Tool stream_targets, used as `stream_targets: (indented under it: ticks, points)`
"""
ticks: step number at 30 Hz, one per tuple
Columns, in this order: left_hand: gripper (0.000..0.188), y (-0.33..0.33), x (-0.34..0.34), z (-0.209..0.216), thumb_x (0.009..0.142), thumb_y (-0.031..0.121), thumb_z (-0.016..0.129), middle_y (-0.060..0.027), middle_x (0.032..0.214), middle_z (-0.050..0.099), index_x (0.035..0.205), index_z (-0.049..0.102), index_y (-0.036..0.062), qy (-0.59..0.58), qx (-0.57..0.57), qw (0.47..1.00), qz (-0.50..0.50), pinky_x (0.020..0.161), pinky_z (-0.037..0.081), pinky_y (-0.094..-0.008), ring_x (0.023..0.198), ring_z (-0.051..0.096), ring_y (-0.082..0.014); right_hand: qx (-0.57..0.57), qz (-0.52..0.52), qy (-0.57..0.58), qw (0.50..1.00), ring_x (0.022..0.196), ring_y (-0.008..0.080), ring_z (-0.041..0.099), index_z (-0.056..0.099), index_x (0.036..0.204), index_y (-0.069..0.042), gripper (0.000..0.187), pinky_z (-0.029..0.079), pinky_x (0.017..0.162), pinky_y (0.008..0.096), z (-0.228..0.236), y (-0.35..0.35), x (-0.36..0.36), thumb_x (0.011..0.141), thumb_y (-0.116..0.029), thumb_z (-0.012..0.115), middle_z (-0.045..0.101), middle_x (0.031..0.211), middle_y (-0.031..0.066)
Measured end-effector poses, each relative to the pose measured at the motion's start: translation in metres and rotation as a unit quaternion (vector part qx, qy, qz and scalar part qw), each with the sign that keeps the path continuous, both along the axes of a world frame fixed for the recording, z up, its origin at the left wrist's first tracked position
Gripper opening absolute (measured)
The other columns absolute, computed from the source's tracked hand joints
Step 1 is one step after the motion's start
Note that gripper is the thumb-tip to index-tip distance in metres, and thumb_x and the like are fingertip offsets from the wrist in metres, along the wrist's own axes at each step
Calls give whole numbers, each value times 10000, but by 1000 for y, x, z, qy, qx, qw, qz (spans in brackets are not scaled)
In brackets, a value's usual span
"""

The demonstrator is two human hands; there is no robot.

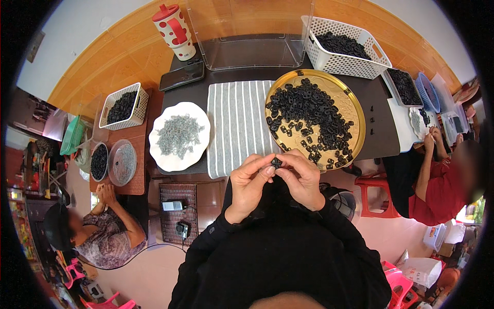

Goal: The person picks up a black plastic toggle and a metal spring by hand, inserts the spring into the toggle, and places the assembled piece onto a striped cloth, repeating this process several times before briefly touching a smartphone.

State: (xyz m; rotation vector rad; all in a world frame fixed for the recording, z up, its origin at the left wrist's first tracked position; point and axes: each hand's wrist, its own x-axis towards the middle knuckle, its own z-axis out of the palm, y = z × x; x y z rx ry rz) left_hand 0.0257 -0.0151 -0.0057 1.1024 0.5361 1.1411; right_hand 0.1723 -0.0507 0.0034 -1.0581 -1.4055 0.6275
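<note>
A small black plastic piece [277, 162] is pinched between the fingertips of my left hand [249, 186] and my right hand [302, 180]. Both hands meet just off the near edge of the table, their fingers closed. Beyond them, a round gold tray [356, 110] carries a spread of similar black plastic pieces [309, 105]. Left of the tray lies a grey cloth with white stripes [239, 126]. A scalloped white plate [163, 116] holds a heap of small silvery metal parts [181, 135]. My fingers cover part of the held piece.
At the back stand a white basket [342, 66] of black pieces, a clear plastic box [247, 66] and a red-dotted tumbler [176, 36]. A phone [181, 76] lies near the tumbler. Co-workers sit at left and right, and a red stool [378, 198] stands at right.
</note>
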Motion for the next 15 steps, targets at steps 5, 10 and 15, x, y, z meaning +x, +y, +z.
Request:
stream_targets:
  ticks: [5,10,15]
  points:
    - [302,2,-5,0,876,-56,610,-58,904,584,1171,646,-3,-1,-8,1000,-27,646,479,-209,758,564,-105,-3,5,4,1000,773,174,617,616,1082,36,302,500,672,258,2,-2,-1,788,85,664,607,901,104]
    - [301,1,-4,-2,864,-64,620,-65,900,593,1156,654,-2,-25,-33,999,-27,637,486,-211,759,583,-116,5,-3,-18,1000,767,181,625,617,1080,38,291,504,665,263,5,-2,-1,795,79,662,608,903,107]
    - [284,-5,0,-6,865,-77,607,-79,921,614,1137,657,-17,-35,-19,999,5,619,480,-206,747,581,-121,47,-14,-40,998,723,188,627,618,1076,42,265,498,617,266,1,-1,-2,815,79,642,607,894,115]
